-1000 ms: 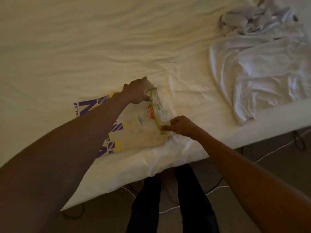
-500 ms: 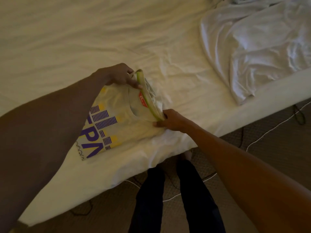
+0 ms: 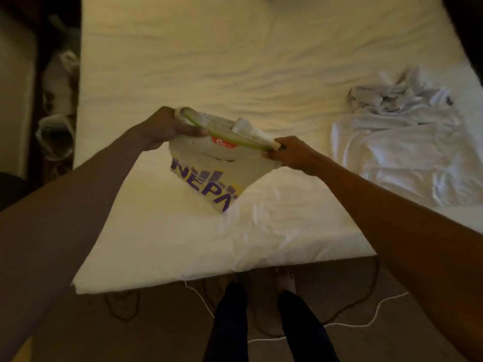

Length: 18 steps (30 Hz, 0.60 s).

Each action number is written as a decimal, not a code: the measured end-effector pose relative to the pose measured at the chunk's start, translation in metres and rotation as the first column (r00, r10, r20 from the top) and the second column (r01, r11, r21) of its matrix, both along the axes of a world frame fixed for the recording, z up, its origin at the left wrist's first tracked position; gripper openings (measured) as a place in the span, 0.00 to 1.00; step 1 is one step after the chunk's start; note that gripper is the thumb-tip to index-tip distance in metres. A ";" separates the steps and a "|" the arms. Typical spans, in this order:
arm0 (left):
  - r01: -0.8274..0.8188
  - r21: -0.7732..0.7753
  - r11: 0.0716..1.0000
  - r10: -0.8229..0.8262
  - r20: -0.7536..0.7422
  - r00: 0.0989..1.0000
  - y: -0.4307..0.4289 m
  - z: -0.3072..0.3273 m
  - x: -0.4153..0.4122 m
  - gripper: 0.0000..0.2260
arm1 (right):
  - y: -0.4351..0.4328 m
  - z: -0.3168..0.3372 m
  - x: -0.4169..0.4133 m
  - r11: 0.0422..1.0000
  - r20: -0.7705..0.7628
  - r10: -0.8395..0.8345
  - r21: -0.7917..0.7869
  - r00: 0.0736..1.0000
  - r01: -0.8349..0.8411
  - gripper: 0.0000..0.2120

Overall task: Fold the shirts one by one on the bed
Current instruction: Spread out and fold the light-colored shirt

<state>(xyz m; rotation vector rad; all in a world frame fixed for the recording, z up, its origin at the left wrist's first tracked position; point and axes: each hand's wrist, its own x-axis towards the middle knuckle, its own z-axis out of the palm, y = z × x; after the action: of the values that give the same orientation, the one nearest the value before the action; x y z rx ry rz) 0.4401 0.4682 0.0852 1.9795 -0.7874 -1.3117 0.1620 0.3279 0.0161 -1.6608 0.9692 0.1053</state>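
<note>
Cream-white cotton with purple lettering hangs between our two hands: the printed shirt (image 3: pixel 209 176) is held up over the near part of the bed (image 3: pixel 209 61), its lowest corner down by the sheet, though we cannot tell whether it touches. Our left hand (image 3: pixel 164 129) grips the left end of the green-trimmed neckline (image 3: pixel 251 142), its fingers (image 3: pixel 194 132) curled round it; our right hand (image 3: pixel 292 154) pinches the other end, fingers (image 3: pixel 271 153) clenched on the fabric. The neckline runs stretched between the two grips, tilted down toward the right, with a red label (image 3: pixel 222 145) showing just under it. The letters NEPA read across the hanging front. Well apart on the right side of the bed lies a rumpled heap of white shirts (image 3: pixel 400 147), with a greyer bunch (image 3: pixel 379 99) at its far end. Beyond the left edge of the bed some pale bags (image 3: pixel 56 131) sit on the floor (image 3: pixel 156 335). Below the mattress edge we see our dark trouser legs (image 3: pixel 230 322) and a white cable (image 3: pixel 350 325) on the floor.
</note>
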 end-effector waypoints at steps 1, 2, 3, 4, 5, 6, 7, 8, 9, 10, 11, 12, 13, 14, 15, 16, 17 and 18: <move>-0.030 -0.030 0.999 0.030 0.003 1.000 0.013 0.017 0.000 0.27 | -0.004 0.021 0.004 0.999 0.017 0.028 -0.017 0.999 -0.027 0.09; -0.062 -0.062 0.996 0.063 0.008 0.998 0.029 0.033 0.000 0.32 | -0.007 0.043 0.006 0.999 0.034 0.049 -0.020 0.998 -0.049 0.11; -0.099 -0.091 0.991 0.101 0.016 0.995 0.045 0.048 0.000 0.35 | -0.008 0.066 0.010 0.997 0.054 0.072 -0.025 0.996 -0.071 0.12; -0.137 -0.123 0.983 0.140 0.017 0.990 0.061 0.065 -0.002 0.36 | -0.010 0.089 0.015 0.995 0.071 0.095 -0.030 0.993 -0.094 0.13; -0.178 -0.166 0.970 0.182 0.007 0.983 0.077 0.083 -0.005 0.37 | -0.010 0.113 0.021 0.993 0.089 0.113 -0.027 0.990 -0.111 0.13; -0.216 -0.218 0.952 0.219 -0.010 0.976 0.094 0.102 -0.008 0.36 | -0.009 0.136 0.029 0.991 0.114 0.132 -0.021 0.985 -0.130 0.13; -0.249 -0.277 0.928 0.254 -0.019 0.967 0.110 0.122 -0.010 0.35 | -0.006 0.159 0.041 0.988 0.148 0.152 -0.015 0.977 -0.151 0.13; -0.282 -0.328 0.902 0.291 -0.020 0.956 0.128 0.142 -0.012 0.33 | -0.001 0.181 0.053 0.986 0.188 0.167 -0.004 0.968 -0.169 0.14; -0.320 -0.368 0.873 0.340 -0.011 0.940 0.147 0.164 -0.015 0.32 | 0.007 0.202 0.067 0.983 0.234 0.177 0.007 0.956 -0.184 0.13; -0.374 -0.396 0.839 0.407 -0.001 0.914 0.165 0.186 -0.017 0.29 | 0.017 0.223 0.083 0.979 0.285 0.193 0.013 0.939 -0.205 0.12; -0.439 -0.417 0.796 0.484 0.003 0.875 0.185 0.209 -0.020 0.26 | 0.031 0.242 0.099 0.973 0.327 0.212 0.013 0.921 -0.229 0.11; -0.502 -0.438 0.746 0.561 0.006 0.828 0.205 0.231 -0.023 0.22 | 0.047 0.262 0.117 0.967 0.366 0.231 0.014 0.901 -0.253 0.12; -0.555 -0.460 0.694 0.628 0.009 0.778 0.227 0.251 -0.026 0.18 | 0.066 0.282 0.134 0.957 0.401 0.263 0.008 0.878 -0.291 0.13; -0.591 -0.485 0.645 0.679 0.010 0.734 0.249 0.270 -0.029 0.16 | 0.087 0.300 0.151 0.942 0.426 0.304 0.001 0.852 -0.337 0.13; -0.617 -0.507 0.602 0.721 0.015 0.692 0.272 0.288 -0.032 0.16 | 0.109 0.317 0.168 0.927 0.434 0.346 -0.018 0.832 -0.375 0.13; -0.642 -0.520 0.563 0.764 0.031 0.645 0.297 0.305 -0.035 0.18 | 0.135 0.335 0.183 0.911 0.439 0.385 -0.043 0.812 -0.409 0.14; -0.666 -0.529 0.526 0.804 0.052 0.593 0.322 0.320 -0.038 0.17 | 0.160 0.349 0.198 0.895 0.443 0.421 -0.062 0.792 -0.442 0.17; -0.685 -0.543 0.485 0.838 0.066 0.541 0.349 0.334 -0.041 0.14 | 0.188 0.364 0.212 0.876 0.455 0.456 -0.079 0.764 -0.476 0.19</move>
<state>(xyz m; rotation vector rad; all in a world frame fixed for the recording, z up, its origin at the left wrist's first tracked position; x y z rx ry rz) 0.3995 0.8169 0.4190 1.7905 -0.1903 -0.2000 0.3742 0.5164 0.3799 -1.7494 0.1734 0.0559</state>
